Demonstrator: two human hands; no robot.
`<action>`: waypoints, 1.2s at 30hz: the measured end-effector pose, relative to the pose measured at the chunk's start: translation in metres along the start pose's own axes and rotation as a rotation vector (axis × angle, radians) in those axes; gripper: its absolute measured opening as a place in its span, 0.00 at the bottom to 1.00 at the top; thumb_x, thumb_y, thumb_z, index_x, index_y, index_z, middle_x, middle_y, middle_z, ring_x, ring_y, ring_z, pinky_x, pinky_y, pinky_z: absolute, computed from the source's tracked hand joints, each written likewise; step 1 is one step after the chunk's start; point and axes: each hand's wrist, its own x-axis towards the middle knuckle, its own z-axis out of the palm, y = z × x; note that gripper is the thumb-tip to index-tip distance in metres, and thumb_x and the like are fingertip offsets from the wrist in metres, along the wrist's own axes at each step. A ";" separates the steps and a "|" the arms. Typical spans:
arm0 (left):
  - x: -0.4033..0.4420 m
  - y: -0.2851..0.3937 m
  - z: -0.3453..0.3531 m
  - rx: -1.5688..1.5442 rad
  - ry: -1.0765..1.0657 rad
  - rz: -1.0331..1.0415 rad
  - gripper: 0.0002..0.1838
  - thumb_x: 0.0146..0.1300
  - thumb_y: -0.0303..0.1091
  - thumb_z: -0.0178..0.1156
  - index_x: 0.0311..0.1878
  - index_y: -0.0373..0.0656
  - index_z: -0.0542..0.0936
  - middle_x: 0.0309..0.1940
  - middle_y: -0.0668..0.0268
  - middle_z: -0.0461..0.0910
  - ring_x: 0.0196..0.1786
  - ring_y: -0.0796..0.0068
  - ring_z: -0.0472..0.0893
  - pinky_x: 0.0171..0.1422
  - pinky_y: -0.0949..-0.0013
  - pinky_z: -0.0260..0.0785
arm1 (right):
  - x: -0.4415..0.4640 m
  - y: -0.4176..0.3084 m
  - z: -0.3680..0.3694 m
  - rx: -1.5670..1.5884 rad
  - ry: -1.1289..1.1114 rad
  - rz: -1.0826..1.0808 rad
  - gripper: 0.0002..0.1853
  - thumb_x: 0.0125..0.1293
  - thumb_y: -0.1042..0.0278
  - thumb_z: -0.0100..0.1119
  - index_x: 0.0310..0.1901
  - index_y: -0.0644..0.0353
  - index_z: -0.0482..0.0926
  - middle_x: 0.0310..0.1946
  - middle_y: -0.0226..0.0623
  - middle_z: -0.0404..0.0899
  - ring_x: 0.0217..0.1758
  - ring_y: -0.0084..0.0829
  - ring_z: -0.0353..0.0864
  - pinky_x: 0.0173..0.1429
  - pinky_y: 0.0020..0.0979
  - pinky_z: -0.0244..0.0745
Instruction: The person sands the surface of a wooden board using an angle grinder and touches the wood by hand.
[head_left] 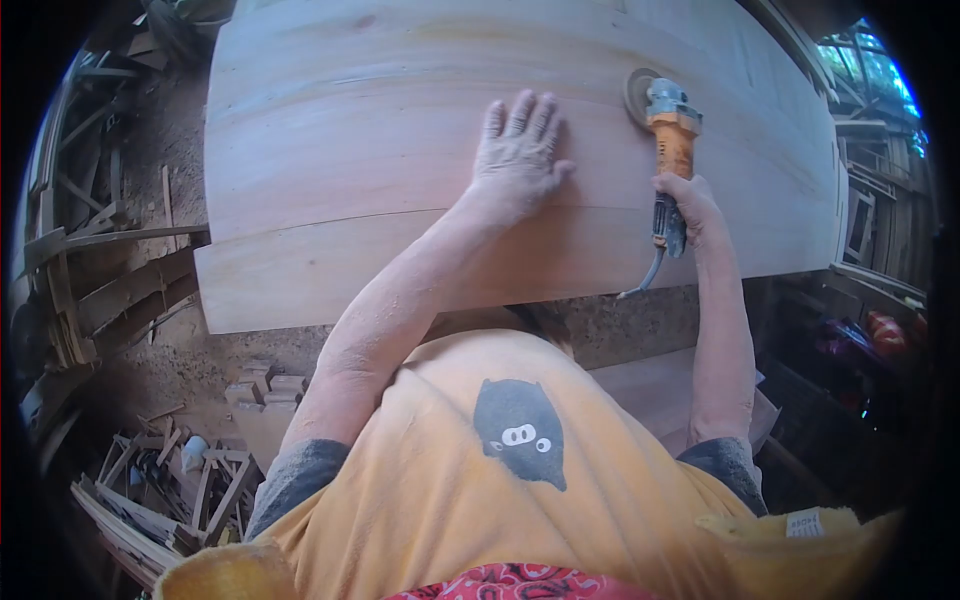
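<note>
While sanding seems underway — extent remaining unclear — right hand, two o'clock: clenched round grinder; left hand, twelve: splayed on panel.

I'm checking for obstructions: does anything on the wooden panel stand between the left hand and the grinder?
Nothing visible: only the wooden panel shows between the left hand, spread on it, and the grinder in the right hand.

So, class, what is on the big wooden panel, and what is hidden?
The left hand rests on the wooden panel; the grinder, in the right hand's grip, is over it. The panel's surface directly beneath them is covered and cannot be seen.
</note>
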 end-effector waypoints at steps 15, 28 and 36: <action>-0.140 -0.262 -0.119 0.388 0.051 -0.741 0.39 0.79 0.62 0.40 0.86 0.52 0.56 0.88 0.68 0.49 0.89 0.59 0.46 0.88 0.40 0.36 | -0.021 -0.164 0.245 -0.430 -0.395 -0.272 0.18 0.53 0.55 0.68 0.33 0.65 0.82 0.28 0.35 0.81 0.31 0.29 0.81 0.35 0.38 0.77; -0.134 -0.271 -0.109 0.431 0.125 -0.798 0.44 0.78 0.65 0.42 0.84 0.43 0.56 0.87 0.58 0.51 0.88 0.50 0.48 0.86 0.34 0.37 | -0.003 -0.046 0.072 -0.123 -0.120 -0.124 0.16 0.53 0.52 0.72 0.30 0.57 0.83 0.24 0.25 0.78 0.22 0.18 0.72 0.24 0.28 0.66; -0.124 -0.275 -0.101 0.473 0.155 -0.732 0.44 0.78 0.64 0.43 0.84 0.40 0.57 0.86 0.54 0.52 0.88 0.48 0.48 0.86 0.36 0.37 | -0.006 -0.054 0.079 -0.173 -0.116 -0.083 0.16 0.51 0.58 0.73 0.30 0.65 0.84 0.24 0.33 0.81 0.24 0.26 0.79 0.29 0.34 0.74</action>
